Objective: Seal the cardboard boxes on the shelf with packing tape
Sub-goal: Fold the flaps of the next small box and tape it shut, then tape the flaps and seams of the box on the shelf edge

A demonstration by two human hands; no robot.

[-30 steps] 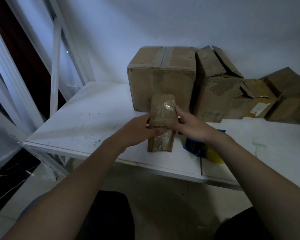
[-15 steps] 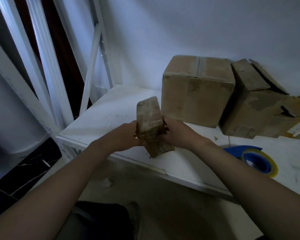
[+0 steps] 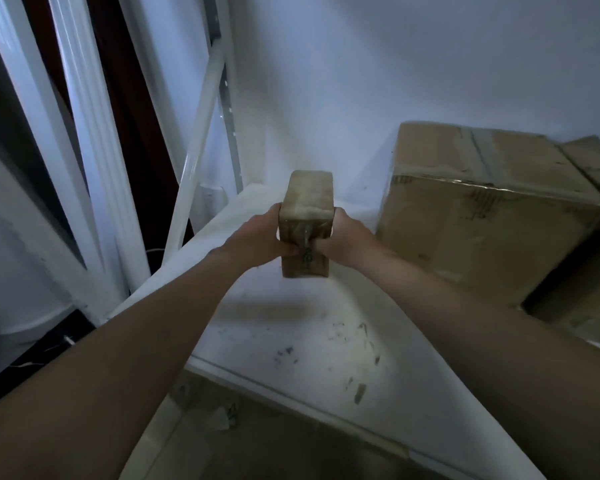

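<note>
A small, narrow cardboard box (image 3: pixel 307 202) wrapped in clear tape is held upright above the white shelf (image 3: pixel 291 334), toward its left end. My left hand (image 3: pixel 257 237) grips its left side and my right hand (image 3: pixel 343 237) grips its right side, fingers curled round the front face. A large taped cardboard box (image 3: pixel 482 216) stands on the shelf to the right, against the wall. The tape roll is out of view.
Another cardboard box (image 3: pixel 593 161) shows at the right edge behind the large one. White shelf posts and a diagonal brace (image 3: pixel 201 133) rise at the left. The shelf's front edge (image 3: pixel 257 379) runs below my arms, with floor beneath it.
Both hands have carried the small box leftward and farther back over the shelf, now standing upright. The view swung left, so the blue tape roll and the right-hand boxes dropped out of sight.
</note>
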